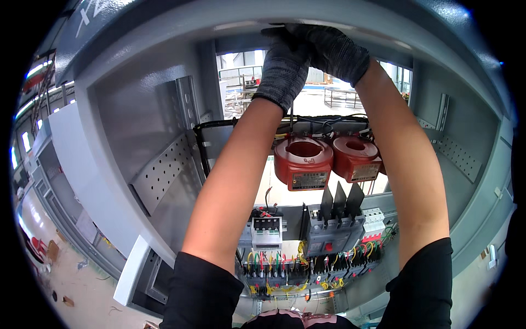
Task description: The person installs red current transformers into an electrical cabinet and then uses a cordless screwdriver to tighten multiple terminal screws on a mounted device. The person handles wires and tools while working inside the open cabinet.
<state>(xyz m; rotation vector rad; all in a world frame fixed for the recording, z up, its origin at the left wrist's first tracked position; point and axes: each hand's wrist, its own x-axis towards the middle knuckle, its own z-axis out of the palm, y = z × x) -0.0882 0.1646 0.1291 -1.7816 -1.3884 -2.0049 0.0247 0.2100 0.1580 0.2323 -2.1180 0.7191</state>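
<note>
Both my arms reach up to the top of a grey metal cabinet. My left hand [283, 74], in a dark grey knitted work glove, is raised under the cabinet's top frame [241, 30]. Against it presses my right hand [338, 50], gloved the same way, its fingers bent over toward the left one. Both hands look closed, but the dark gloves and the frame's shadow hide what they grip. A thin dark rod or cable runs down below the left hand. Beneath my hands sit two red ring-shaped current transformers [303, 163] [356, 158].
Lower down are a grey circuit breaker [331, 233] with black upright barriers, a white module [267, 233], small white breakers [373, 223] and a wired terminal row [307, 274]. A black cable bundle [219, 124] crosses behind my arms. Perforated brackets [161, 178] line the side walls.
</note>
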